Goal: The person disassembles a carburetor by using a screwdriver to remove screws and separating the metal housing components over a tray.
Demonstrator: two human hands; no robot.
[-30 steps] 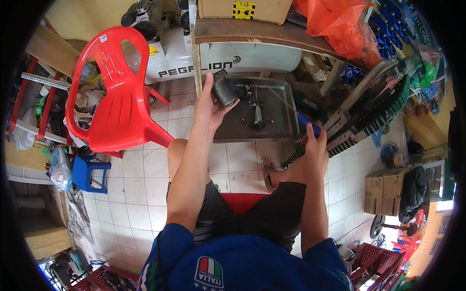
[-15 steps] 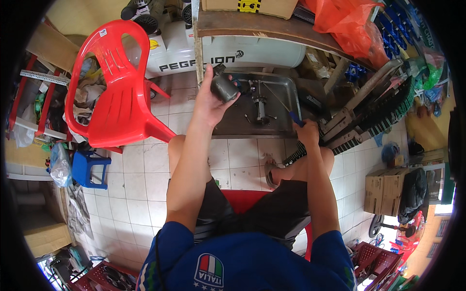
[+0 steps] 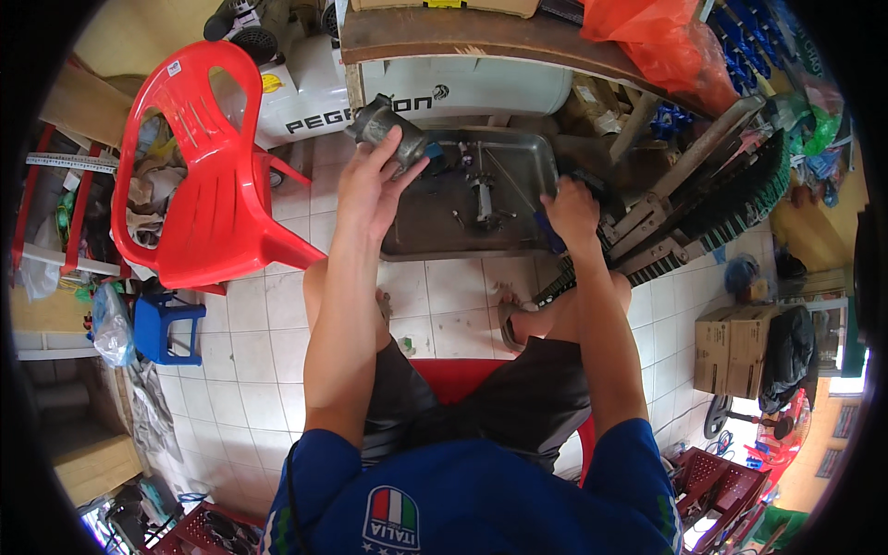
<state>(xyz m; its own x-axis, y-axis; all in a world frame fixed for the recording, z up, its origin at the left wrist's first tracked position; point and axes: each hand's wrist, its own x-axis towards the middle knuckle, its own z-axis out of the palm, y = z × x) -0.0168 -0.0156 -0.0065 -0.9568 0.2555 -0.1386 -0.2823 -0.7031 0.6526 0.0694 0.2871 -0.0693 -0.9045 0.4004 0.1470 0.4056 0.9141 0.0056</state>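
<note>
In my left hand (image 3: pixel 370 190) is a dark grey, worn metal cylindrical housing (image 3: pixel 396 131), tilted above the left rear corner of a metal tray (image 3: pixel 435 248). My thumb and fingers press around its lower side. My right hand (image 3: pixel 573 213) is at the tray's right rim, its fingers bent and partly hidden. Beside it, a screwdriver with a blue handle (image 3: pixel 548 232) leans in the tray, its long shaft pointing to the far left; the hand seems off the handle. Mid-tray is a silver metal part (image 3: pixel 483 199) with side arms, among smaller pieces.
A red plastic chair (image 3: pixel 208 208) stands left, with a blue stool (image 3: pixel 168 326) behind it. Beyond the tray are a wooden shelf (image 3: pixel 462 35) and a white tank (image 3: pixel 509 92). Metal rails with a toothed black strip (image 3: pixel 740 199) lean close at the right. Cardboard boxes (image 3: pixel 731 351) sit farther right.
My left hand has turned the housing and moved it slightly left. The right hand has shifted forward off the screwdriver's handle, which stays at the tray's right side. The view has shifted a little.
</note>
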